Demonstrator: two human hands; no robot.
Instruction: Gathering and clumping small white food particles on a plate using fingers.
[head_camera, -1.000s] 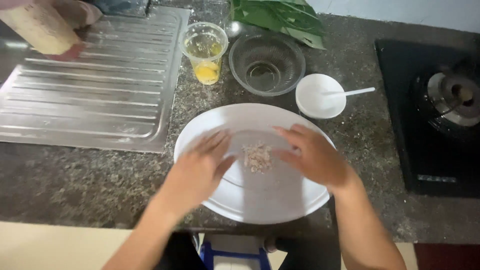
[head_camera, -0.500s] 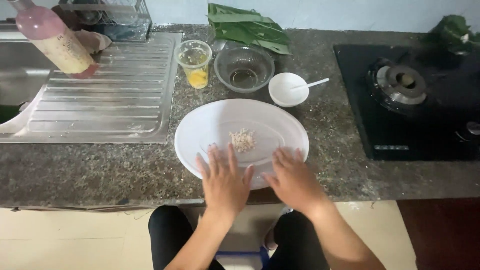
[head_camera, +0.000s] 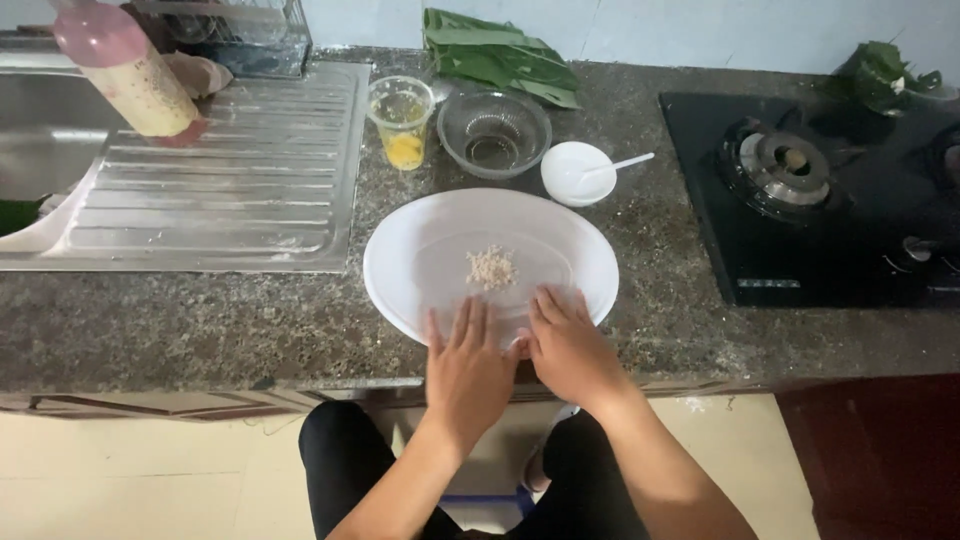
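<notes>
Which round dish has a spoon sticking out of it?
The small white bowl, right of the empty clear glass bowl. The big white plate holds only a little pile of filling.

large white oval plate flat on dark speckled bench nr front edge, thin translucent round wrapper sheet spread across it, small pale minced filling mound at centre, sheet's near edge under both hands

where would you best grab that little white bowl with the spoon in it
Take the small white bowl by its rim on the near-left side, pinching from above. The spoon handle sticks out over the right edge, and the glass bowl sits close on the far left, so the near-left rim looks freest.
</notes>
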